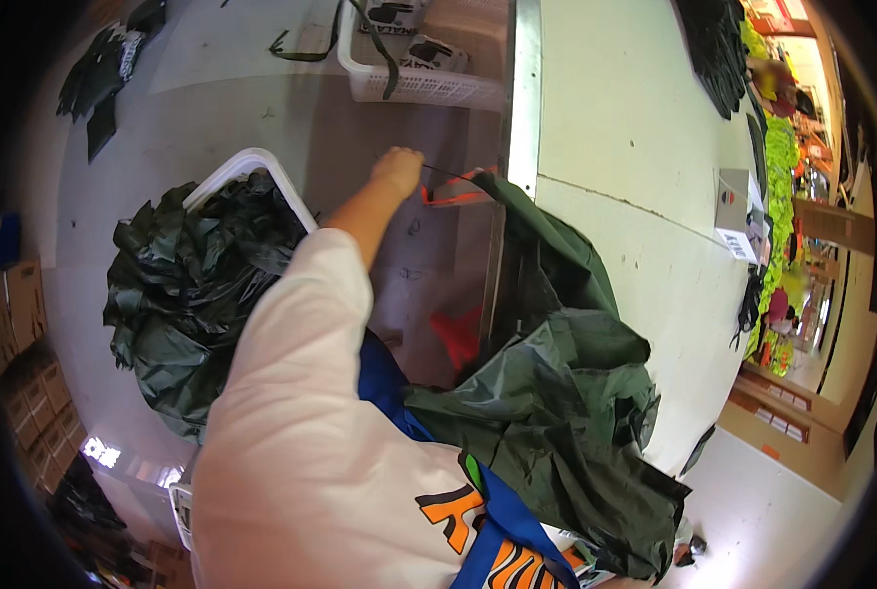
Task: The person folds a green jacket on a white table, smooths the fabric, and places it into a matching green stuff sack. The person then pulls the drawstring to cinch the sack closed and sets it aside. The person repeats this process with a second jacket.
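Observation:
My left hand [397, 172] is closed, its arm stretched away from me in a cream sleeve. From its fingers a thin dark cord [446, 174] runs taut to the tip of a dark green fabric piece [556, 393]. This crumpled, slightly shiny cloth drapes over the table edge and down across my front, on the right. My right hand does not show; the cloth may cover it. To the left of my arm, a heap of similar dark green fabric [178, 294] spills over a white plastic bin [286, 182].
A metal-edged pale tabletop [615, 177] extends right, carrying a small grey-white box [738, 211] and a black fabric stack [715, 54]. A white basket [429, 90] holds packets at the top. Red-orange material [458, 339] lies below. Cartons [41, 393] stand far left; people work far right.

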`<state>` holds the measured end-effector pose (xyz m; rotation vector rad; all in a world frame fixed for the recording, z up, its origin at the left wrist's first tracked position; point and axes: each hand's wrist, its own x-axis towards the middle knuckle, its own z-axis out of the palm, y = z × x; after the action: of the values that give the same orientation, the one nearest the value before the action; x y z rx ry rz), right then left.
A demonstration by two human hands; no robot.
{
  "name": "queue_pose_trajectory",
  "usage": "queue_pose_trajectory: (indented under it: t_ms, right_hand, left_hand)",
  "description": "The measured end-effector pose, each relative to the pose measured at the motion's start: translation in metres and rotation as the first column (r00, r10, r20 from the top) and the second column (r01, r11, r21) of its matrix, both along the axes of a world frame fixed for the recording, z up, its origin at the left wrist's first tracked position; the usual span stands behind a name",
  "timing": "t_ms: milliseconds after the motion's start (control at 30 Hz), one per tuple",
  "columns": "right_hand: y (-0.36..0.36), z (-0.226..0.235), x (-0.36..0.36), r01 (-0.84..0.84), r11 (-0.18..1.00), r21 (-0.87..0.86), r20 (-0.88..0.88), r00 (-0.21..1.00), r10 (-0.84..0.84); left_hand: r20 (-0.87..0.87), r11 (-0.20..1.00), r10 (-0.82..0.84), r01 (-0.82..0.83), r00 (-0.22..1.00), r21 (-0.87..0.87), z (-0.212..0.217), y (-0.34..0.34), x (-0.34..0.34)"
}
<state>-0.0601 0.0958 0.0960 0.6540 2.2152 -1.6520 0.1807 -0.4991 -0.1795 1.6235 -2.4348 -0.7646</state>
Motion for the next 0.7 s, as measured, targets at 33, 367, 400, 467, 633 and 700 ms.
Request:
queue_pose_trajectory:
  t_ms: [33,367,400,467,633,700]
  right_hand:
    - [0.017,0.025,-0.002,0.086,0.996,-0.03,-0.068,0.994,-0.088]
    - [0.006,0.225,-0.05,-0.049,0.856,-0.515,-0.467,0.853,-0.232]
    - [0.007,0.229,-0.055,-0.102,0.852,-0.514,-0.486,0.853,-0.191]
    - [0.062,0.232,-0.086,-0.103,0.85,-0.517,-0.499,0.843,-0.202]
    - [0.156,0.241,-0.137,0.024,0.841,-0.54,-0.621,0.664,-0.417]
    - [0.211,0.265,-0.155,-0.036,0.848,-0.529,-0.737,0.515,-0.438]
  left_hand:
    - [-0.039,0.992,0.024,-0.019,0.999,0.125,0.004,-0.002,-0.002]
    - [-0.775,0.676,-0.168,0.643,0.61,0.36,0.186,0.213,-0.039]
    - [-0.785,0.646,-0.117,0.647,0.609,0.405,0.184,0.228,-0.054]
    - [-0.623,0.271,0.09,0.583,0.777,0.766,0.213,0.229,-0.088]
    - [-0.672,0.34,-0.145,0.674,0.726,0.655,0.331,0.182,-0.241]
    - [-0.727,0.396,-0.551,0.895,0.41,0.205,0.367,0.15,-0.356]
